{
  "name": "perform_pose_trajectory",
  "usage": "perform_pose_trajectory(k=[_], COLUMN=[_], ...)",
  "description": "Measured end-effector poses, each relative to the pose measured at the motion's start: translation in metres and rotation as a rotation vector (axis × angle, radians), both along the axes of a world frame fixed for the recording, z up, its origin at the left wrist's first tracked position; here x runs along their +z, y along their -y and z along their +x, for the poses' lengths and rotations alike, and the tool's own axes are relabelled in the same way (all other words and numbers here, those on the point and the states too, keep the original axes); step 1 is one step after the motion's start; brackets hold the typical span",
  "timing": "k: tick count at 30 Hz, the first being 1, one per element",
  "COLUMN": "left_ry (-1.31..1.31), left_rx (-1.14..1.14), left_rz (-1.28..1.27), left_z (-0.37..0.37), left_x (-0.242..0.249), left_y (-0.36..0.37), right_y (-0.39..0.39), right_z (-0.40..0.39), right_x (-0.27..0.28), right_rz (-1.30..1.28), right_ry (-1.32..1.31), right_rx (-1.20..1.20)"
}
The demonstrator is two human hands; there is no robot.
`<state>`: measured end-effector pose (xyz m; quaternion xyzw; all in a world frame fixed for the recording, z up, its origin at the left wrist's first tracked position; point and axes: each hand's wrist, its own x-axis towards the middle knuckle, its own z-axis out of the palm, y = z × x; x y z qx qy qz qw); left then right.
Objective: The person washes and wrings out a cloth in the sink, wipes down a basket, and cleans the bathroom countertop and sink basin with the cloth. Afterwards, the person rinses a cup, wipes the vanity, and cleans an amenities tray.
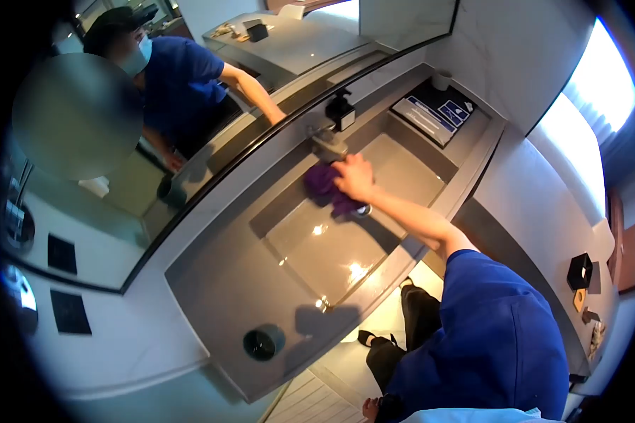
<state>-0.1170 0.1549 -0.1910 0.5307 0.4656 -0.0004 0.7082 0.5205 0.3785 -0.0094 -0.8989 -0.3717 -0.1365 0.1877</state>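
Observation:
My right hand (356, 178) reaches across the sink basin (324, 247) with its fingers closed on a bunched purple cloth (323, 182). The cloth lies just below the faucet (329, 144), at the mirror side of the basin, and a small shiny round piece shows under its lower edge. My left hand (370, 409) hangs low at the bottom of the view, away from the counter. Only a small part of it shows, beside something dark at the wrist, and its fingers are mostly hidden.
A black soap dispenser (341, 111) stands behind the faucet. A dark tray with a printed card (434, 116) and a cup (442, 80) occupy the far corner. A dark green tumbler (264, 342) sits on the near counter end. Along the wall runs a large mirror (212, 120).

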Motion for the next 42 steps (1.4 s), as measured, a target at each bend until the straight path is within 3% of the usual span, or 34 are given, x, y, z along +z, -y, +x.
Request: perform_pose_trajectory(k=[2, 4, 6, 8, 10, 12, 14, 15, 16, 17, 18, 19, 21, 22, 23, 24, 25, 26, 28, 30, 31, 33, 34, 36, 42], left_ry=[-0.029, -0.05, -0.055, -0.014, 0.076, 0.183, 0.216, 0.203, 0.359, 0.472, 0.581, 0.568, 0.611, 0.637, 0.688, 0.737, 0.744, 0.616, 0.475, 0.217, 0.238, 0.201, 0.17, 0.161, 0.176], left_rx=[-0.01, -0.025, -0.035, -0.018, 0.053, 0.156, 0.195, 0.195, 0.224, 0.225, 0.23, 0.088, -0.161, -0.192, -0.072, 0.053, 0.06, 0.024, -0.007, -0.194, -0.191, -0.244, -0.287, -0.266, -0.177], left_rz=[-0.03, -0.046, -0.048, -0.023, 0.031, 0.127, 0.231, 0.283, 0.154, 0.105, 0.055, 0.057, 0.013, -0.07, -0.222, -0.371, -0.374, -0.304, -0.237, -0.178, -0.145, -0.103, -0.064, -0.036, -0.066], left_z=[0.035, 0.08, 0.132, 0.2, 0.284, 0.389, 0.49, 0.535, 0.572, 0.61, 0.637, 0.652, 0.681, 0.692, 0.707, 0.72, 0.725, 0.732, 0.742, 0.753, 0.76, 0.776, 0.785, 0.793, 0.796], left_x=[0.022, 0.051, 0.088, 0.132, 0.184, 0.227, 0.227, 0.218, 0.203, 0.201, 0.203, 0.21, 0.245, 0.239, 0.255, 0.269, 0.261, 0.242, 0.21, 0.182, 0.166, 0.159, 0.155, 0.147, 0.148], left_y=[-0.005, -0.009, -0.021, -0.039, -0.065, -0.092, -0.098, -0.097, -0.093, -0.076, -0.062, -0.06, -0.059, -0.054, -0.045, -0.039, -0.04, -0.04, -0.039, -0.033, -0.029, -0.029, -0.026, -0.028, -0.025], right_y=[0.037, 0.082, 0.129, 0.136, 0.161, 0.181, 0.202, 0.207, 0.212, 0.222, 0.232, 0.243, 0.269, 0.28, 0.29, 0.296, 0.301, 0.3, 0.288, 0.266, 0.253, 0.224, 0.215, 0.203, 0.204], right_z=[0.07, 0.13, 0.143, 0.164, 0.166, 0.152, 0.136, 0.127, 0.124, 0.13, 0.129, 0.134, 0.172, 0.192, 0.214, 0.236, 0.264, 0.293, 0.346, 0.393, 0.414, 0.439, 0.445, 0.457, 0.455], right_x=[-0.011, -0.055, -0.086, -0.103, -0.085, -0.053, -0.018, -0.016, -0.012, 0.003, 0.025, 0.039, 0.047, 0.056, 0.086, 0.094, 0.116, 0.122, 0.127, 0.109, 0.09, 0.046, 0.021, 0.023, 0.037], right_rz=[-0.043, -0.328, -0.474, -0.471, -0.227, 0.129, 0.491, 0.586, 0.673, 0.677, 0.778, 0.873, 0.871, 0.861, 0.744, 0.814, 0.736, 0.72, 0.595, 0.346, 0.108, -0.298, -0.339, -0.393, -0.534], right_ry=[0.053, 0.076, -0.26, -0.481, -0.883, -0.964, -1.436, -1.346, -1.237, -1.242, -1.479, -1.7, -1.645, -1.533, -1.375, -1.314, -1.294, -1.094, -1.009, -0.831, -0.622, -0.612, -0.593, -0.635, -0.581], right_rx=[-0.093, -0.151, -0.239, -0.16, 0.14, 0.351, 0.534, 0.649, 0.765, 0.752, 0.554, 0.339, 0.321, 0.28, 0.183, 0.083, -0.009, 0.135, 0.15, 0.082, 0.062, -0.04, -0.136, -0.234, -0.155])
